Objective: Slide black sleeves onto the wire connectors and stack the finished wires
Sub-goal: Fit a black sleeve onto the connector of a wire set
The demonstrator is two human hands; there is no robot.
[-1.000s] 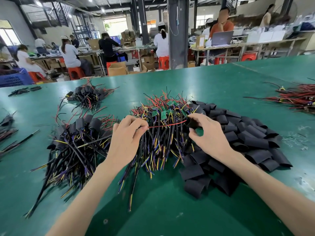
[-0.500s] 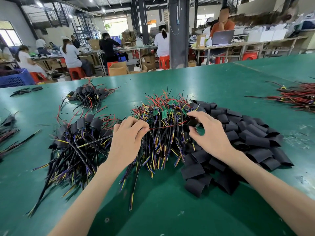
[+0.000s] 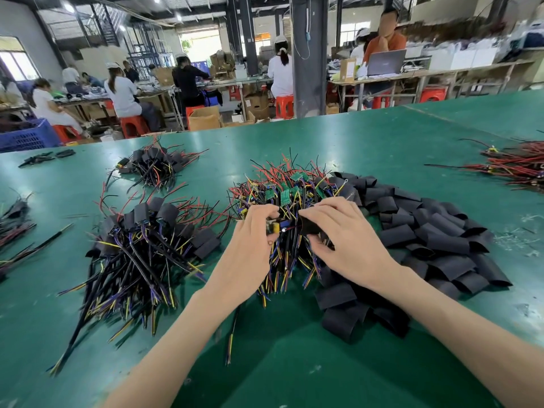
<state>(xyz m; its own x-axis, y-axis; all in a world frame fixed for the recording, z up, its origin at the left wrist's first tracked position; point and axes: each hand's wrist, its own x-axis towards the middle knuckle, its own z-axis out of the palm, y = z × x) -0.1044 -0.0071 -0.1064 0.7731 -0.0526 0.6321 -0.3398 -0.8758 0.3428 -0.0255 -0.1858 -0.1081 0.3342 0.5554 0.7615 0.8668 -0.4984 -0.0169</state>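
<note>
My left hand (image 3: 250,248) pinches a wire connector (image 3: 273,226), a small board with a yellow part, above the middle heap of unsleeved wires (image 3: 282,195). Close to its right, my right hand (image 3: 341,234) grips a black sleeve (image 3: 309,226), its mouth facing the connector with red leads running into it. A broad pile of loose black sleeves (image 3: 426,237) lies right of my hands. The stack of finished sleeved wires (image 3: 147,240) lies to the left.
A smaller bundle of sleeved wires (image 3: 156,163) sits farther back left. Red wire bundles (image 3: 515,166) lie at the right edge, dark wires (image 3: 14,228) at the left edge. The green table (image 3: 294,363) runs toward me. People work at benches behind.
My hands have come together: the red lead stretched between them is now short, and the sleeve in my right hand has moved left up to the connector in my left hand.
</note>
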